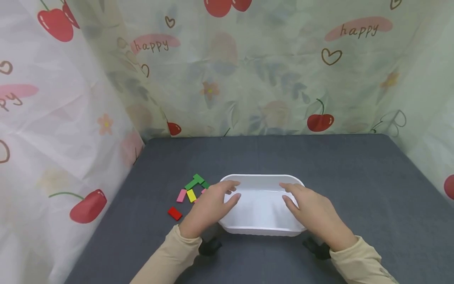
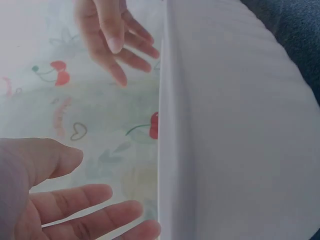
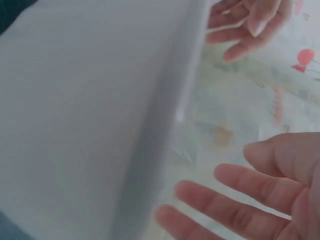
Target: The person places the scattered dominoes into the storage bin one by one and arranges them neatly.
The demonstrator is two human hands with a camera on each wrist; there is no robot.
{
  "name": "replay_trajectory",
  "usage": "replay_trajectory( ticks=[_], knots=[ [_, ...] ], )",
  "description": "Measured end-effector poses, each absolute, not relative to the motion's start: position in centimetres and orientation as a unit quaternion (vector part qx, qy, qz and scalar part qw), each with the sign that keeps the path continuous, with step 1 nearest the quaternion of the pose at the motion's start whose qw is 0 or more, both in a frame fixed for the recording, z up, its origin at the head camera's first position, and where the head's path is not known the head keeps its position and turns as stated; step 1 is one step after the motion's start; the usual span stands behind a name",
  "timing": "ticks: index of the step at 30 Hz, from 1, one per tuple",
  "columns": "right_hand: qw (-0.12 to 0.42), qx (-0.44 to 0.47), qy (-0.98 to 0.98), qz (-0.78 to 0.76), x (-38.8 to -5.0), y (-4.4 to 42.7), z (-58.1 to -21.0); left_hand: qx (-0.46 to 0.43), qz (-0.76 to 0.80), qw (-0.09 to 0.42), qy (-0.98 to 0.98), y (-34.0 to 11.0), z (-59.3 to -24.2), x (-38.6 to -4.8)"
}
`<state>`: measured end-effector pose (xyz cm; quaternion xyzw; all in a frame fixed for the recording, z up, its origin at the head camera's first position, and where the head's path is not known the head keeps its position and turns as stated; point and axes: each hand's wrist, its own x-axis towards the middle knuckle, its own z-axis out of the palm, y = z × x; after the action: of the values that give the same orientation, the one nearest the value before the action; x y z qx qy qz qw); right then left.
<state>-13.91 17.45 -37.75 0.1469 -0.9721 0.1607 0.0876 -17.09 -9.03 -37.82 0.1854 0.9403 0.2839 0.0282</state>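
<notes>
A white rectangular tray (image 1: 262,230) with rounded corners stands on the dark table. Over its left side is my left hand (image 1: 214,203), thumb and fingers spread and holding nothing. My right hand (image 1: 313,209) is over the tray's right side in much the same pose, its fingers also apart. Both wrist views show the loose fingers of the left hand (image 2: 75,200) and the right hand (image 3: 255,195) near the tray's rim, gripping nothing. Whether any finger touches the rim cannot be told.
Left of the tray lie several small blocks: green (image 1: 198,179), pink (image 1: 181,195), yellow (image 1: 191,196) and red (image 1: 175,213). My left hand partly hides some. A patterned curtain (image 1: 248,79) rises behind the dark table (image 1: 372,177) and along its sides.
</notes>
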Motion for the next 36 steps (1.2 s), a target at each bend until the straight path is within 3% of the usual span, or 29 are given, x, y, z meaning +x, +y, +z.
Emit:
replay_trajectory(
  ticks=[8, 20, 36],
  knots=[
    [0.094, 0.099, -0.962, 0.238, -14.3, 19.1, -37.2, 0.157, 0.348, 0.000, 0.924, -11.2, -37.3, -17.1],
    [0.204, 0.117, -0.899, 0.370, -16.4, 22.0, -39.9, 0.098, 0.415, -0.017, 0.904, -14.7, -37.2, -17.1],
    [0.097, 0.089, -0.849, 0.511, -19.0, 24.0, -41.6, 0.063, 0.469, 0.005, 0.881, -20.6, -37.6, -16.4]
  ],
)
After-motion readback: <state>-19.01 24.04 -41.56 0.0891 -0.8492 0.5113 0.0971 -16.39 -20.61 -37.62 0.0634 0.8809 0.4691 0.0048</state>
